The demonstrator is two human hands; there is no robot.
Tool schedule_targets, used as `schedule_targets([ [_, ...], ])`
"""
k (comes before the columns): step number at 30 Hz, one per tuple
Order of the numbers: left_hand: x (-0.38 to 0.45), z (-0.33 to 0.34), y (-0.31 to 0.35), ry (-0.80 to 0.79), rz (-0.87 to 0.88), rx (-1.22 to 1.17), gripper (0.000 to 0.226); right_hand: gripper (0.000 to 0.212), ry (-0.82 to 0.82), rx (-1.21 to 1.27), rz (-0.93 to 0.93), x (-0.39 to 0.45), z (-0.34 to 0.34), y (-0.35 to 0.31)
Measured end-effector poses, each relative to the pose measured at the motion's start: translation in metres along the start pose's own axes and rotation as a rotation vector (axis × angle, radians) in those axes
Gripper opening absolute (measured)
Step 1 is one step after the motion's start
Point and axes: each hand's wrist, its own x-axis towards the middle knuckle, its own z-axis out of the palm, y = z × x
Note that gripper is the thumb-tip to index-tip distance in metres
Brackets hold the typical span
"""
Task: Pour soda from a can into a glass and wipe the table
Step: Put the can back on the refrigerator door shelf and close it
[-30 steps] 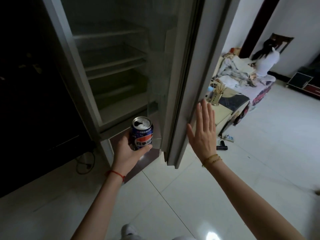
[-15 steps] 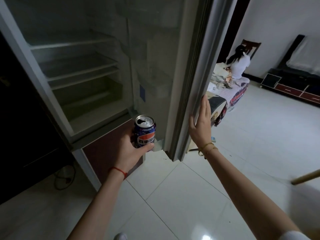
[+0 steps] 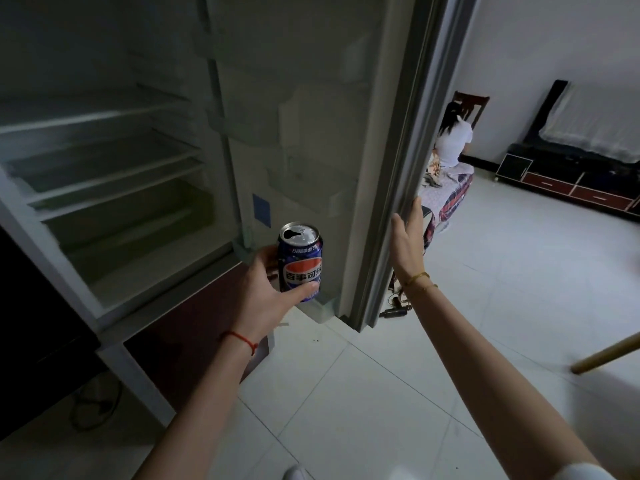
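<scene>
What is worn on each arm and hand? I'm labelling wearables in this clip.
Both forearms are bare. The left hand has a thin red string bracelet at its wrist. The right hand has a slim gold-coloured bracelet at its wrist, apparently two strands. A white sleeve edge shows on the right upper arm.

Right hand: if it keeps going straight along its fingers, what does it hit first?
The right hand points up along the fridge door; its fingertips already touch the door's edge, so it would meet the door at once, though depth is unclear.

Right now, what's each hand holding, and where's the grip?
Left hand grips the can around its lower body. Right hand holds nothing; straight fingers press the fridge door edge.
</scene>
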Motion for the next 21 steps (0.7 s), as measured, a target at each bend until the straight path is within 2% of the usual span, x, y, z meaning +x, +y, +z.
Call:
schedule_targets([
  [7, 0.064, 0.014, 0.027, -0.040, 0.120, 0.068, 0.065, 0.070, 0.046, 0.061, 0.070, 0.053, -0.009, 0.015],
  [12, 0.124, 0.024, 0.052, -0.073, 0.216, 0.100, 0.072, 0.058, 0.079, 0.122, 0.119, 0.086, -0.009, 0.021],
  [14, 0.147, 0.030, 0.061, -0.077, 0.256, 0.105, 0.075, 0.065, 0.079, 0.142, 0.156, 0.099, -0.009, 0.023],
  [17, 0.179, 0.039, 0.074, -0.084, 0.291, 0.117, 0.068, 0.087, 0.079, 0.143, 0.175, 0.123, -0.009, 0.037],
  [21, 0.221, 0.050, 0.083, -0.107, 0.303, 0.115, 0.064, 0.082, 0.120, 0.133, 0.182, 0.139, -0.007, 0.035],
])
